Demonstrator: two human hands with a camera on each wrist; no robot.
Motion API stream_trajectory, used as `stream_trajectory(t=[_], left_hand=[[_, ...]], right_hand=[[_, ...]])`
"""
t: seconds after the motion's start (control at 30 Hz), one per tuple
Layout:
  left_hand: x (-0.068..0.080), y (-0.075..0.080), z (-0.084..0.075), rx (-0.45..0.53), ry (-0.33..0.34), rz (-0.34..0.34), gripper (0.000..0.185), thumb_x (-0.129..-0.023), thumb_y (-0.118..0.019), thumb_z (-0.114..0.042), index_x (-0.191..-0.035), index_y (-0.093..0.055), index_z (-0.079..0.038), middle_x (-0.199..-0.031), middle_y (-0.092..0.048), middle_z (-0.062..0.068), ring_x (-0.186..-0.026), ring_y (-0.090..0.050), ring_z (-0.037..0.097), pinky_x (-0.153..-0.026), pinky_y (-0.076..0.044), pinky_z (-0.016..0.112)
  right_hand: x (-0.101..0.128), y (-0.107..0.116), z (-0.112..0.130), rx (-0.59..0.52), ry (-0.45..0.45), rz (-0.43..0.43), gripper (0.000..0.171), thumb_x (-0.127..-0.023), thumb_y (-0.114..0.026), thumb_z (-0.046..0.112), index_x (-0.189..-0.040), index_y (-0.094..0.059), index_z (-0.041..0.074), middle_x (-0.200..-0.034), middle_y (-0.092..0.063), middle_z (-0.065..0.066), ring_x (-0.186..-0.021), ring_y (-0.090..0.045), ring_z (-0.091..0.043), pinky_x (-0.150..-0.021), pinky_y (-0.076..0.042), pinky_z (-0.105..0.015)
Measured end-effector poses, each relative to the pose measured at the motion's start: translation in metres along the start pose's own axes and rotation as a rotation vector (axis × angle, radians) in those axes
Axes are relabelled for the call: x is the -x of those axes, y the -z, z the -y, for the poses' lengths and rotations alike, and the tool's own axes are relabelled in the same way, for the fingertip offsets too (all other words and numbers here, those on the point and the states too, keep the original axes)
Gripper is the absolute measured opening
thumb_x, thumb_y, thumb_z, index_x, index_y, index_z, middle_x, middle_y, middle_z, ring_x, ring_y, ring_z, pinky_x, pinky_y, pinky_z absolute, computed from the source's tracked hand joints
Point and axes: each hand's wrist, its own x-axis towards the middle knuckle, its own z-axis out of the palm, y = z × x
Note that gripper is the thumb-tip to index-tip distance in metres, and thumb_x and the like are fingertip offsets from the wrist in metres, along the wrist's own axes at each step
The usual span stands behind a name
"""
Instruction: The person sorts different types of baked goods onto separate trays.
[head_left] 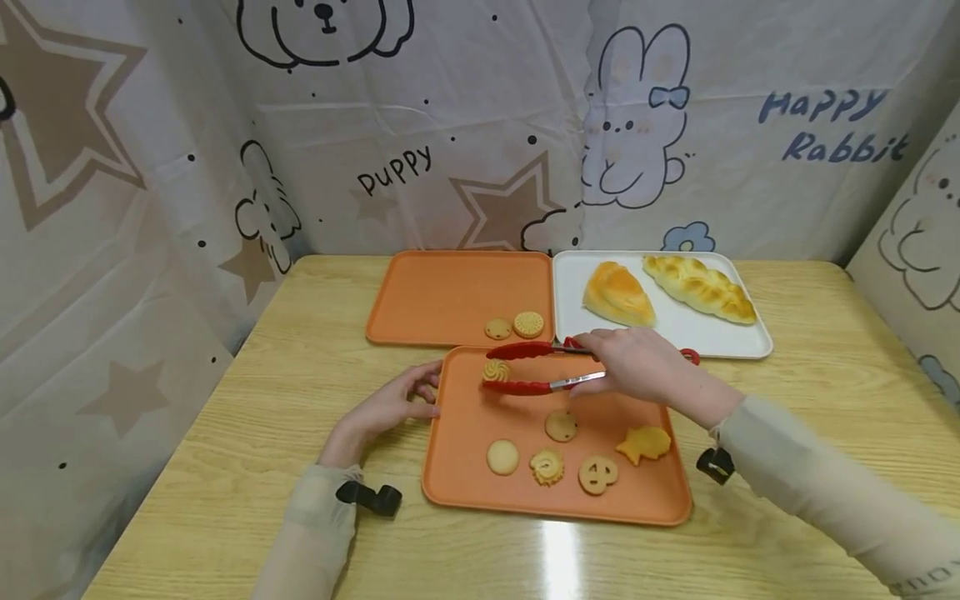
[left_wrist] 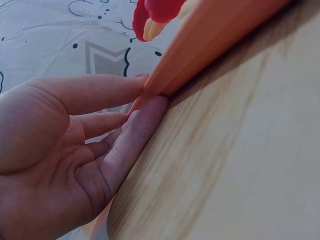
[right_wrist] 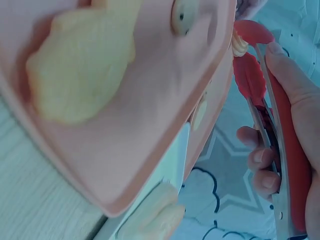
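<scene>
My right hand (head_left: 637, 362) grips red-tipped metal tongs (head_left: 528, 388) over the near orange tray (head_left: 461, 475). A swirled cookie (head_left: 496, 372) sits between the tong tips, above the tray's far left part. At that tray's left side, my left hand (head_left: 386, 408) holds the rim; in the left wrist view its thumb and a finger pinch the edge. On the same tray lie a chip-dotted cookie (head_left: 561, 425), a plain round cookie (head_left: 502, 457), a frilled cookie (head_left: 547, 467), a pretzel-shaped cookie (head_left: 597, 474) and a fish-shaped cookie (head_left: 645, 445).
Behind stands another orange tray (head_left: 457, 292), with a dotted cookie (head_left: 497, 329) and a round patterned cookie (head_left: 528, 324) at its near right corner. Beside it, a white tray (head_left: 712, 342) bears a wedge-like bread (head_left: 618, 294) and a braided loaf (head_left: 699, 287). A printed cloth (head_left: 480, 108) hangs behind.
</scene>
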Motion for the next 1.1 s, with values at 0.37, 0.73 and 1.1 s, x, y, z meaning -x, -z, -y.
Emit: stream_trajectory(t=[0.37, 0.73, 1.1], left_hand=[[-0.002, -0.002, 0.003, 0.020, -0.007, 0.007, 0.075, -0.080, -0.065, -0.002, -0.143, -0.023, -0.001, -0.120, -0.039, 0.018, -0.094, -0.044, 0.020, -0.074, -0.045, 0.022], [-0.002, -0.001, 0.002, -0.012, -0.022, 0.004, 0.076, -0.080, -0.065, -0.002, -0.143, -0.023, -0.001, -0.118, -0.040, 0.017, -0.093, -0.045, 0.019, -0.075, -0.042, 0.022], [-0.002, -0.001, 0.004, -0.008, -0.007, 0.003, 0.076, -0.081, -0.065, -0.002, -0.144, -0.022, -0.002, -0.119, -0.039, 0.017, -0.093, -0.044, 0.020, -0.074, -0.042, 0.022]], right_hand=[[-0.004, 0.002, -0.025, 0.011, -0.074, -0.045, 0.082, -0.065, -0.046, 0.078, -0.104, -0.061, 0.008, -0.082, -0.065, -0.002, -0.060, -0.056, -0.015, -0.047, -0.043, -0.031], [-0.016, -0.002, -0.041, 0.014, -0.186, -0.033, 0.060, -0.068, -0.063, 0.066, -0.089, -0.055, 0.010, -0.069, -0.056, -0.001, -0.056, -0.049, -0.016, -0.047, -0.038, -0.029], [-0.031, -0.013, -0.053, 0.000, -0.287, -0.018, 0.058, -0.071, -0.064, 0.061, -0.091, -0.056, 0.007, -0.067, -0.056, -0.004, -0.053, -0.050, -0.019, -0.044, -0.039, -0.031]])
